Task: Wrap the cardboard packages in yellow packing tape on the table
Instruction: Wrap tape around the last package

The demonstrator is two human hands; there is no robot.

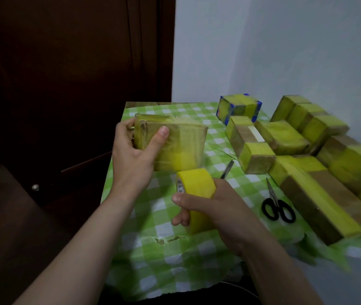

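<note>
My left hand (134, 153) grips the left end of a cardboard package (181, 146) partly covered in yellow tape, holding it just above the table (153, 256). The thumb lies on its front face and the fingers curl round its end. My right hand (214, 212) holds a roll of yellow packing tape (197, 190) right below the package. A strip of tape runs from the roll up onto the package's front face.
Several taped cardboard packages (296, 137) lie piled at the right, one with blue edges (239, 106) at the back. Black-handled scissors (277, 205) lie on the green checked cloth beside my right hand. A dark wooden door stands left, a white wall behind.
</note>
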